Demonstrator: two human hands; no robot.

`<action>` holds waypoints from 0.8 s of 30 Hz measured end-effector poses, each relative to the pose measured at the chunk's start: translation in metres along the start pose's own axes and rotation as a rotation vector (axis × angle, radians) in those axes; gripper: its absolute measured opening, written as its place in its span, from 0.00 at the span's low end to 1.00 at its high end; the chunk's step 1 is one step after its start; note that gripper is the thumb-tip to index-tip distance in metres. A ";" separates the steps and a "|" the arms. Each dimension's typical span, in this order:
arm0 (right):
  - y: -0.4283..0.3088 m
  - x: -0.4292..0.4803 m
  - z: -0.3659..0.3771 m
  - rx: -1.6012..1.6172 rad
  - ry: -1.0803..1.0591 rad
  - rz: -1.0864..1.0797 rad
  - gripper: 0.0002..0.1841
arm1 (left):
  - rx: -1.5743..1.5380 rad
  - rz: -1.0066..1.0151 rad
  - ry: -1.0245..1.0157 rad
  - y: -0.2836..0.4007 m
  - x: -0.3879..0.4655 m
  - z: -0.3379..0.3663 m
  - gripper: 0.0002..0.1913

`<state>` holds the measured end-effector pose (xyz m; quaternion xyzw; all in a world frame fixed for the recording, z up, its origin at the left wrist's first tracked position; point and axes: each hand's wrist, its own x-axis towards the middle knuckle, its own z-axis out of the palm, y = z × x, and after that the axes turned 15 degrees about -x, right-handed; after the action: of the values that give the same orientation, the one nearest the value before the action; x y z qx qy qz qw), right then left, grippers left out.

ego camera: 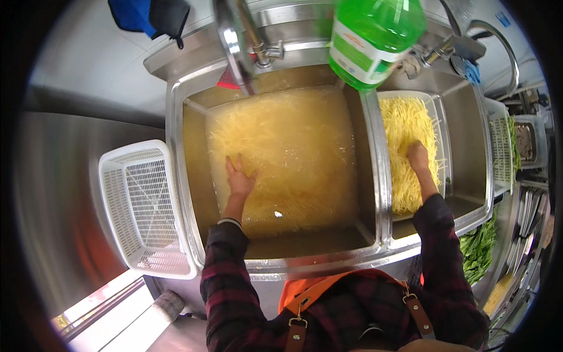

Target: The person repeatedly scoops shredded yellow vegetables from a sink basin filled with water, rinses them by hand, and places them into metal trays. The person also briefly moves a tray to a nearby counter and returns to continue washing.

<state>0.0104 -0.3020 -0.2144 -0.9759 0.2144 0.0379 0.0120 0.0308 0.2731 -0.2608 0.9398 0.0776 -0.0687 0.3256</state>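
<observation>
My left hand (240, 181) is at the surface of the cloudy yellowish water in the left basin of a stainless steel sink (383, 176), fingers spread and holding nothing visible. Under and around it, pale shredded strips (237, 136), apparently potato, lie in the water. Over in the right basin, my right hand (417, 155) is curled against a heap of yellow shredded strips (402, 189). Its fingertips are hidden, so a grip on strips cannot be made out. That heap fills a white plastic basket (433, 103).
A white plastic basket (151, 198) stands left of the sink. Above the basins are a metal faucet (264, 53) and a large green liquid bottle (374, 44) bearing a label. A second curved faucet (512, 57) rises at right. Leafy greens (479, 251) lie at lower right.
</observation>
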 end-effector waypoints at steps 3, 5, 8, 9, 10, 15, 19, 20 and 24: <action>0.027 -0.011 -0.036 0.137 -0.040 0.036 0.13 | -0.178 -0.160 0.120 -0.013 0.062 -0.004 0.53; 0.022 -0.017 -0.071 0.201 -0.026 0.125 0.17 | -0.376 -0.189 0.008 0.001 0.098 0.009 0.52; -0.022 -0.026 -0.128 0.555 -0.083 0.066 0.10 | 0.058 -0.067 -0.428 0.038 0.111 0.055 0.49; -0.045 -0.029 -0.141 0.589 -0.140 0.060 0.09 | 0.195 0.038 -0.492 0.048 0.103 0.071 0.49; -0.074 -0.033 -0.144 0.687 -0.221 0.006 0.08 | 0.256 0.107 -0.648 0.054 0.094 0.080 0.47; -0.229 -0.038 -0.092 0.362 -0.347 -0.554 0.07 | 0.273 0.282 -0.640 0.062 0.011 0.080 0.41; -0.301 -0.020 -0.021 -0.087 -0.322 -0.559 0.10 | 0.220 0.400 -0.783 0.075 -0.045 0.051 0.43; -0.304 -0.013 -0.007 -0.068 -0.292 -0.522 0.09 | 0.188 0.399 -0.760 0.078 -0.054 0.047 0.44; -0.286 -0.007 0.053 -0.183 -0.036 -0.531 0.09 | 0.222 0.414 -0.906 0.072 -0.056 0.049 0.35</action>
<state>0.1203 -0.0377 -0.2644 -0.9941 -0.0535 0.0702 -0.0628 -0.0145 0.1808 -0.2457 0.8403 -0.2671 -0.4111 0.2316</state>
